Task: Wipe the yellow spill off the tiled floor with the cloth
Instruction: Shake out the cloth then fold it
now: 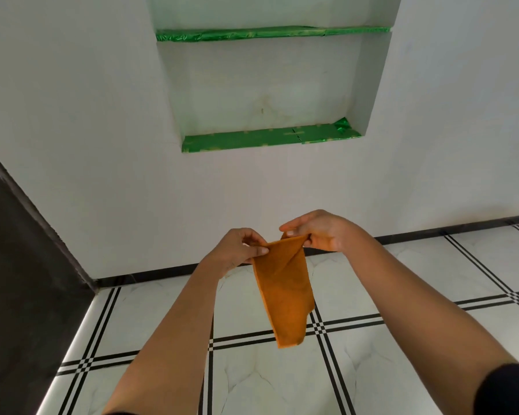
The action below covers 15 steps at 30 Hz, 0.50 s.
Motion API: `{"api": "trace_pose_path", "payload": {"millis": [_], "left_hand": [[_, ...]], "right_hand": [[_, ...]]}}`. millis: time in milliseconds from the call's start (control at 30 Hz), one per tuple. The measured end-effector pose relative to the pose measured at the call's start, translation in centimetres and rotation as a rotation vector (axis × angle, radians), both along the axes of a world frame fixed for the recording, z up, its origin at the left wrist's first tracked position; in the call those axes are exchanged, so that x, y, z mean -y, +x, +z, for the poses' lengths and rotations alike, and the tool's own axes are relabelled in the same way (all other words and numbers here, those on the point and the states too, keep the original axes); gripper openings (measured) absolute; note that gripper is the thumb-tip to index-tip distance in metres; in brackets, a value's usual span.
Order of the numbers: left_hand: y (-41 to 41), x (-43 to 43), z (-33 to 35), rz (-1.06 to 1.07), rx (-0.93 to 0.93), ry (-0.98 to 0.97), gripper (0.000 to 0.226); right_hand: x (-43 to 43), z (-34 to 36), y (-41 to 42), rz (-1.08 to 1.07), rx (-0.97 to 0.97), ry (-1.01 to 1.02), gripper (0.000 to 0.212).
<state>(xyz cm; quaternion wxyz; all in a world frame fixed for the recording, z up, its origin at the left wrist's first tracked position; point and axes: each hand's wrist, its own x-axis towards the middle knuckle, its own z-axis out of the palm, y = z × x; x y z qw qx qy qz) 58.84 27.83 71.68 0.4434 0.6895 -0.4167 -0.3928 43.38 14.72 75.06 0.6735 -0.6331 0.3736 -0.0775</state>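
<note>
An orange cloth (285,295) hangs folded in the air in front of me, above the floor. My left hand (237,250) pinches its top left corner between thumb and fingers. My right hand (318,232) grips the top right corner, a little higher. The cloth's lower end dangles free over the white tiled floor (372,369) with black double lines. No yellow spill shows on the tiles in view.
A white wall (102,145) stands ahead with a recessed niche whose shelves (267,139) are lined with green foil paper. A black skirting strip runs along the wall's base. A dark panel (18,280) fills the left side.
</note>
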Motion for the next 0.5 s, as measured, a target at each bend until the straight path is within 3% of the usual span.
{"api": "trace_pose_path", "payload": {"millis": [167,333,500], "left_hand": [[-0.2,1.3,1.4,-0.118,0.214,0.057,0.010],[-0.8,2.3,2.1,-0.203,0.138,0.005,0.009],[-2.1,3.6,1.5,-0.039,0.192,-0.105,0.009]], "right_hand": [[0.7,3.3,-0.2,0.258,-0.034,-0.209,0.018],[1.4,4.7,-0.7,0.157,0.072,-0.300,0.013],[1.1,4.9,-0.3,0.112,-0.034,-0.522,0.009]]}}
